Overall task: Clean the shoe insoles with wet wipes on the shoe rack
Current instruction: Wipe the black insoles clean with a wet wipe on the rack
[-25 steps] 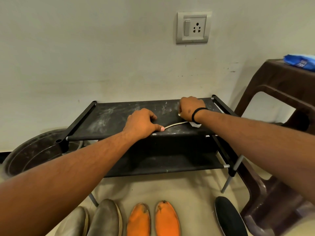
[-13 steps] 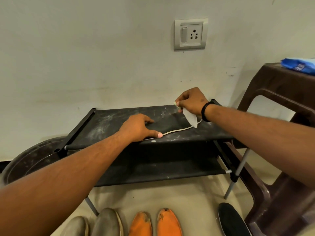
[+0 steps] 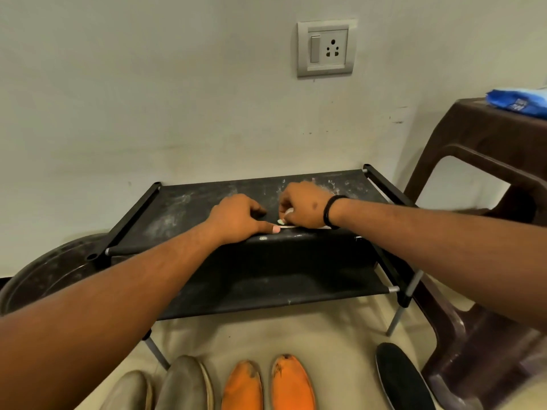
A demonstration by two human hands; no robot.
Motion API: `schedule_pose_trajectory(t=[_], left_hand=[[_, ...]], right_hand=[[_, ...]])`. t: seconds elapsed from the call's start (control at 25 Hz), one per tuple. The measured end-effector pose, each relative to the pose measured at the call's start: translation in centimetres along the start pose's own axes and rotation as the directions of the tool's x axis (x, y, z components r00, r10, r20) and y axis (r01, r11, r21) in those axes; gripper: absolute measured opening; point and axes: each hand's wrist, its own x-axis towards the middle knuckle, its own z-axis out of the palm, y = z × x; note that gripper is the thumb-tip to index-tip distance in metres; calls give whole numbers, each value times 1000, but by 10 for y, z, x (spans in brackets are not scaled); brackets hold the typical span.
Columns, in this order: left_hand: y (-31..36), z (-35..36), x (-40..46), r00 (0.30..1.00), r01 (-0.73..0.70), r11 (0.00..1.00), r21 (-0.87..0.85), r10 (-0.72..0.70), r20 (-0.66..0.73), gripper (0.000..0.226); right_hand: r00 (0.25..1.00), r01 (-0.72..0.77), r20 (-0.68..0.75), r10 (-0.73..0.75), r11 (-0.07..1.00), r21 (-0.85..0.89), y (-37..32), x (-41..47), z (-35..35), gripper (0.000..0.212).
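A black insole (image 3: 270, 216) with a thin white edge lies on the dusty top shelf of the black shoe rack (image 3: 183, 208). My left hand (image 3: 236, 217) holds its near end down, fingers bent on top and thumb along the white edge. My right hand (image 3: 305, 205) grips a crumpled white wet wipe (image 3: 288, 213) and presses it onto the insole just right of my left hand. Most of the wipe and the insole's far end are hidden under my right hand.
On the floor in front lie a grey pair of insoles (image 3: 183, 383), an orange pair (image 3: 266, 386) and a single black one (image 3: 399, 380). A brown plastic stool (image 3: 488, 134) at the right carries a blue wipes pack (image 3: 518, 102). A dark basin (image 3: 53, 270) sits at the left.
My right hand had lifted with the wipe hanging from it, and has come back down onto the insole, nearer my left hand. My left hand has stayed on the insole.
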Motion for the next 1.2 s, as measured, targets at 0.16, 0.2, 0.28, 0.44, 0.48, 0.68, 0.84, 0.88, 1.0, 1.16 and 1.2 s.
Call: schedule_pose_trajectory(t=[0.16, 0.2, 0.28, 0.44, 0.48, 0.68, 0.84, 0.88, 1.0, 1.16, 1.2], left_hand=[[-11, 6, 3, 999, 29, 999, -17, -30, -27, 72], [-12, 6, 2, 999, 25, 999, -34, -25, -19, 70], [-14, 5, 3, 1000, 19, 997, -80, -20, -16, 62], [-11, 6, 5, 999, 31, 998, -50, -33, -38, 61], [-9, 6, 5, 998, 34, 999, -28, -35, -44, 63], [-5, 7, 5, 997, 44, 999, 8, -43, -70, 63], [-6, 6, 3, 996, 54, 998, 11, -53, -69, 64], [-7, 7, 2, 996, 51, 999, 10, -50, -68, 64], [-5, 7, 2, 996, 45, 999, 8, -44, -81, 64], [-4, 7, 1, 994, 56, 998, 21, -54, -94, 65], [-4, 8, 1, 994, 54, 998, 21, -52, -94, 64]], right_hand=[[983, -145, -137, 121, 972, -182, 9, 17, 10, 13], [990, -111, -108, 93, 978, -176, 4, 17, 12, 12], [999, -25, -22, 23, 995, -99, -4, 17, 13, 7], [986, -148, -117, 122, 959, -242, 11, 20, 1, 5], [985, -146, -123, 119, 959, -242, 9, 20, 2, 1], [998, -68, 5, 69, 992, -107, -1, 22, 0, 11], [996, -85, -52, 76, 973, -215, 3, 20, 6, 14], [1000, -23, 0, 23, 990, -141, 1, 18, 8, 11], [995, -95, -17, 94, 984, -153, 12, 16, -4, 15], [994, -111, -46, 103, 966, -234, 15, 14, 1, 6], [998, -58, 5, 59, 984, -168, 13, 12, 2, 6]])
